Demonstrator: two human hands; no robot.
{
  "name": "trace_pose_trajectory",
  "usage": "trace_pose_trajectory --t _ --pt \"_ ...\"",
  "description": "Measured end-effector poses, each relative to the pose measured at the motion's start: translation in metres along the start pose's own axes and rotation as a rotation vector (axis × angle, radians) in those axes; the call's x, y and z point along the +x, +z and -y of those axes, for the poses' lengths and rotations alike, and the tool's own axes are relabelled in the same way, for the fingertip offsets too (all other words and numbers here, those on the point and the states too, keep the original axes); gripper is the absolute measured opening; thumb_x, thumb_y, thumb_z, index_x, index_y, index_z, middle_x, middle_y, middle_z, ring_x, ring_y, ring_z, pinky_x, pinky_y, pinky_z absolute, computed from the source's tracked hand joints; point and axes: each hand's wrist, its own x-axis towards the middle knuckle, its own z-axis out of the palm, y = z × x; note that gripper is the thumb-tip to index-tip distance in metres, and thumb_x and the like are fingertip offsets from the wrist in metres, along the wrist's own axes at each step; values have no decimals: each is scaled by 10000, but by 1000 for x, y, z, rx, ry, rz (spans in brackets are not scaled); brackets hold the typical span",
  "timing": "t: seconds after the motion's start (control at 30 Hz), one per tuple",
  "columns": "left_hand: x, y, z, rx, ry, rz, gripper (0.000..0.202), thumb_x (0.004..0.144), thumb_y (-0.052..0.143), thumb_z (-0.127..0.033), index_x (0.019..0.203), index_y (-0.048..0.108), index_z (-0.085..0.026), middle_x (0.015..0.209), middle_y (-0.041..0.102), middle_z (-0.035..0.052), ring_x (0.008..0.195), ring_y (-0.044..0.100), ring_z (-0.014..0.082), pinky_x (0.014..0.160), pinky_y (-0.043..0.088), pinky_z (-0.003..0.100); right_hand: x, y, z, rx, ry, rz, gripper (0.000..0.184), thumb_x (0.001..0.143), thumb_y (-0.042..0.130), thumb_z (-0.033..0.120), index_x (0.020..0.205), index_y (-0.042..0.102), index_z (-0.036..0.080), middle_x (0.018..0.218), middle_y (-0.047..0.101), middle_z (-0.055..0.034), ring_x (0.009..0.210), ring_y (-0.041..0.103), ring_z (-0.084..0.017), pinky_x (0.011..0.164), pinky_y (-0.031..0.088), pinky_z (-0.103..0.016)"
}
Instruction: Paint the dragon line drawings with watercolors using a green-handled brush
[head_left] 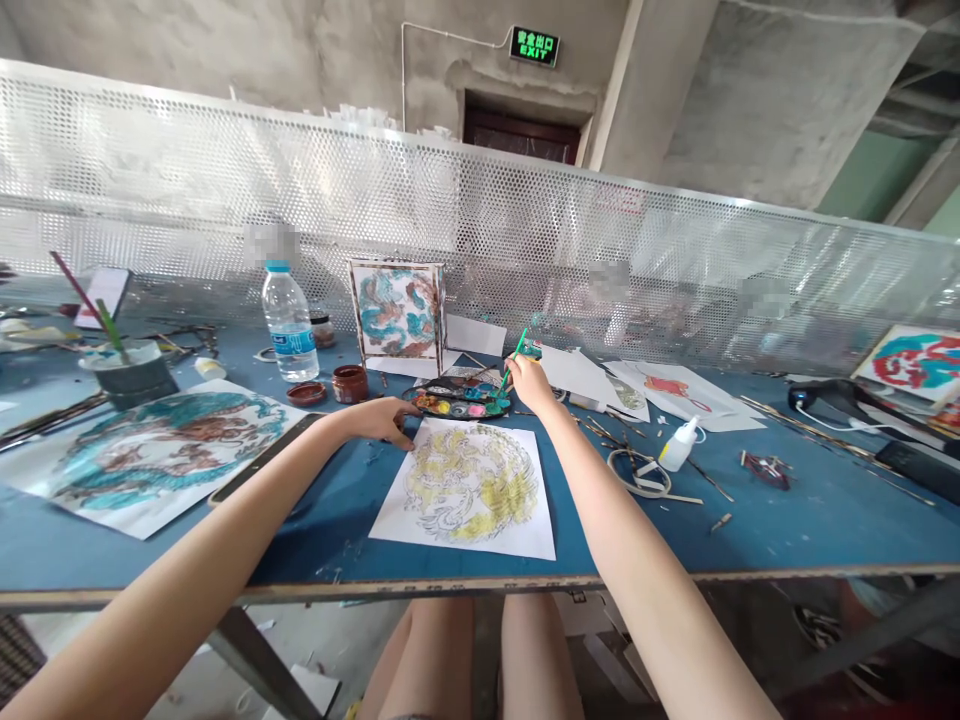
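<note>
Loading paint, apparently: clamping brush (520, 346) in right hand (531, 382), tip at palette (457, 416). Resting left hand (384, 422), fingers apart, by sheet (471, 490) on table (307, 555). Probably calls for steady lift next.

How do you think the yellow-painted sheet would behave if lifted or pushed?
The yellow-painted sheet looks like thin paper, so it would probably feel light and flop. Lying flat on the blue tabletop, it would likely slide, perhaps buckling.
</note>
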Motion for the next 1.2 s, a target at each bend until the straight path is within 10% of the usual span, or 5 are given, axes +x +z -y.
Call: trace_pose_trajectory --t 1.2 --pt "0 0 -1 -8 -12 0 842 549 668 -509 1255 501 -81 892 637 64 743 559 201 646 422 253 2 -1 -2 -45 23 18 252 924 346 237 835 571 166 716 642 -64 680 597 -169 646 392 -240"
